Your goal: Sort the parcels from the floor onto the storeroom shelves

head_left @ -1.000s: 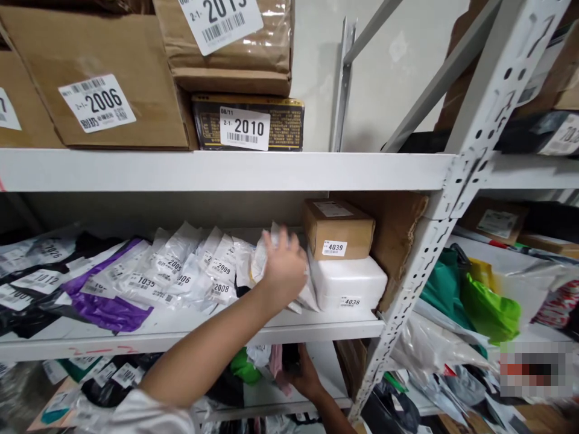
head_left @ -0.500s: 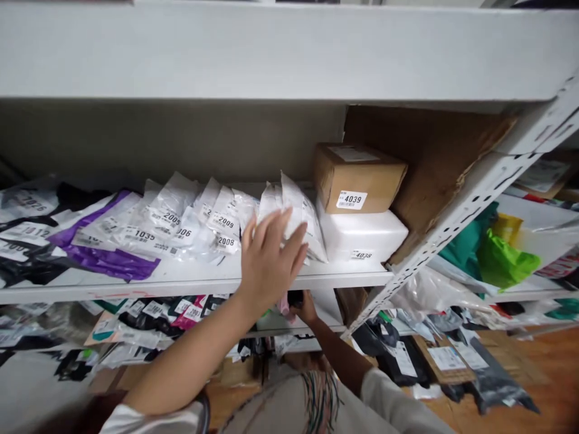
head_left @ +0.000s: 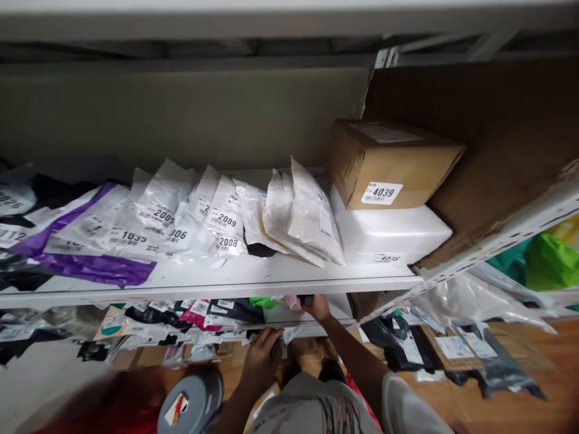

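Note:
My right hand (head_left: 319, 307) is on the lower shelf, partly under the upper shelf's front edge. Its fingers are closed round a small dark object (head_left: 307, 299), whose kind I cannot make out. A pink item (head_left: 293, 303) lies right beside it, and a bright green item (head_left: 263, 302) is further left. My left hand (head_left: 263, 354) is lower, in front of the lower shelf's edge, with fingers bent and close together. A bit of clear plastic (head_left: 288, 334) shows near its fingertips; whether the hand grips anything is hidden.
On the upper shelf (head_left: 289, 278) are labelled plastic bags (head_left: 226, 211), white padded mailers (head_left: 312, 214), and a cardboard box (head_left: 398, 163) atop a white package (head_left: 389, 232). A perforated post (head_left: 470, 268) stands right. A grey round container (head_left: 190, 401) is below left; parcels (head_left: 452, 346) lie right.
My left hand has dropped from in front of the white mailers to below the lower shelf's edge, and its spread fingers have bent. My right hand stays at the dark object. The view has shifted.

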{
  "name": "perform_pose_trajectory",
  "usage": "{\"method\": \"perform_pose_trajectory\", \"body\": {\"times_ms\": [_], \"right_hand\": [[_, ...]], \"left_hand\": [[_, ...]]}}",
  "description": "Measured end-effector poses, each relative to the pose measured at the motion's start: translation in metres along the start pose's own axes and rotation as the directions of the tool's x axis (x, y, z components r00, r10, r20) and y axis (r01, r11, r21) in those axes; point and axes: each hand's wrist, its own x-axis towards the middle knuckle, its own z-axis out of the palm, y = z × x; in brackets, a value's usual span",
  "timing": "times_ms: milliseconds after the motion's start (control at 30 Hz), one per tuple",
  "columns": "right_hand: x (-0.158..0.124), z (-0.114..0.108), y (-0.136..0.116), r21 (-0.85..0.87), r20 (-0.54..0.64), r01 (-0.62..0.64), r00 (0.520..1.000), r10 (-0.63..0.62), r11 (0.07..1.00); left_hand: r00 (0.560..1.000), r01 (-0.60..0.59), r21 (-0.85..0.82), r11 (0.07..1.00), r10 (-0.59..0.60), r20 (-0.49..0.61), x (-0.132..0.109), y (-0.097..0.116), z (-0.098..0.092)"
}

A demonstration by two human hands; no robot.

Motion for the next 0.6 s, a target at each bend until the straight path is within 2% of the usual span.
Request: {"method": "perform_pose_trajectory", "body": {"times_ms": [100,233,400,500,600], "right_hand": [[0.001,0.001,-0.001,0.019,-0.002,0.019,1.000,-0.019,1.000],[-0.002,0.003,-0.003,-0.022,-0.074,0.032,0.997,-0.033,0.999],[-0.010,0.008,0.004,-0.074,-0.135,0.001,0.991,-0.011,0.997],[-0.011,0.013,0.009,-0.056,-0.126,0.032,0.991,-0.039,0.998],[-0.016,0.019,0.010,-0.027,-0.119,0.049,0.992,-0.052,0.998]], "left_hand": [[0.999,-0.024,0.011,1.000,0.024,0.040,0.014,0.000,0.005],[0.996,-0.084,0.106,0.991,0.086,-0.014,0.032,0.002,0.019],[0.982,-0.188,0.192,0.963,0.189,0.012,0.059,0.018,0.036],[0.972,-0.232,0.308,0.923,0.209,0.106,0.099,0.030,0.050],[0.967,-0.207,0.394,0.895,0.126,0.223,0.150,0.041,0.067]]}}
